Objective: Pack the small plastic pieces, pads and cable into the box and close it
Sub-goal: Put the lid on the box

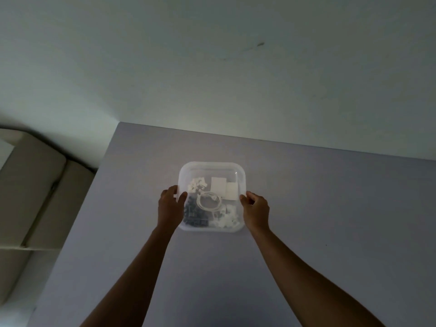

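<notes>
Gripping opposite edges of the clear lid with left hand and right hand, apparently to seat it squarely over the packed box on the bench.

Grey table, flat and matte, pushed against pale wall with faint dark marks. At left, beside table edge, beige cushioned sofa, partly in shadow.
</notes>
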The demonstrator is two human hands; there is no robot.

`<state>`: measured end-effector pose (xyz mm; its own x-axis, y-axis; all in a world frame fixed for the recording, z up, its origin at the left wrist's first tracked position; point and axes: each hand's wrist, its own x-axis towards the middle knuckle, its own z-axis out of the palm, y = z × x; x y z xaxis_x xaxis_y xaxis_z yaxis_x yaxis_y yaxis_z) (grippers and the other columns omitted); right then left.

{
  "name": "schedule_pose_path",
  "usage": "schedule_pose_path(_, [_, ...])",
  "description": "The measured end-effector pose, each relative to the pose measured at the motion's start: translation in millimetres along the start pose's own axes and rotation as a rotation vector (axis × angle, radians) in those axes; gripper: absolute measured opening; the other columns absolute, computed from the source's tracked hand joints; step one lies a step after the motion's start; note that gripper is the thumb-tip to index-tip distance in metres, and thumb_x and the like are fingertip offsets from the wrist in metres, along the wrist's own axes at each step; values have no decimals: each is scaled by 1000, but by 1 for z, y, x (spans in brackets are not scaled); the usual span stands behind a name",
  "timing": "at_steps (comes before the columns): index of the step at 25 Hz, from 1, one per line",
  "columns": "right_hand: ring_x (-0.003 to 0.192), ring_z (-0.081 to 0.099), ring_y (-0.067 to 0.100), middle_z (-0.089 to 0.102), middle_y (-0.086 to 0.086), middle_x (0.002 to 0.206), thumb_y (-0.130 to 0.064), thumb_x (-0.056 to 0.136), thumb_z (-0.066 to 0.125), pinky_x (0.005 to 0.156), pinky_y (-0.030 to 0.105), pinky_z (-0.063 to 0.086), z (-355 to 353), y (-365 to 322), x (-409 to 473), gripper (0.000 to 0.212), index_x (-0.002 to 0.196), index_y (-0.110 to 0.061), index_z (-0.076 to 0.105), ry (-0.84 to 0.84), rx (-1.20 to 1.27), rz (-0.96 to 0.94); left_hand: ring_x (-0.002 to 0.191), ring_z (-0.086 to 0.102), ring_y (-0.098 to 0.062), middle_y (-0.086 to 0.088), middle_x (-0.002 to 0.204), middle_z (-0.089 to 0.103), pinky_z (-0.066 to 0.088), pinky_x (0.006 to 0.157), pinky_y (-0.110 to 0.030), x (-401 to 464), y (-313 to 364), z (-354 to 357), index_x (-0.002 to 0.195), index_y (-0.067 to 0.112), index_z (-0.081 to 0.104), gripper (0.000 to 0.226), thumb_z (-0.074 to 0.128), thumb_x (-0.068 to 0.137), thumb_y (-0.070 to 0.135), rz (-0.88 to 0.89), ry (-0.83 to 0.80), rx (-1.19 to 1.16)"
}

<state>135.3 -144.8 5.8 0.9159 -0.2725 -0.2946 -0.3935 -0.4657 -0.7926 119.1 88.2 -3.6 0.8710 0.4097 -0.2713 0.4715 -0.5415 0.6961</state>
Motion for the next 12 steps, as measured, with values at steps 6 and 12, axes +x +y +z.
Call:
schedule_pose_path(6, [70,49,17,54,6,72,-19,94,60,70,27,39,6,9,10,22,73,-15,54,-47,-20,44,106,59,-32,-17,117,62,45,90,-37,9,0,7,122,4,59,35,62,93,23,-27,-6,45])
schedule_pose_path(12, [65,50,24,59,10,68,-18,91,62,65,30,42,-6,21,24,28,67,-5,55,-36,34,194,108,60,-32,-15,118,63,49,94,-43,14,21,19,121,6,60,34,64,92,23,-21,-8,35])
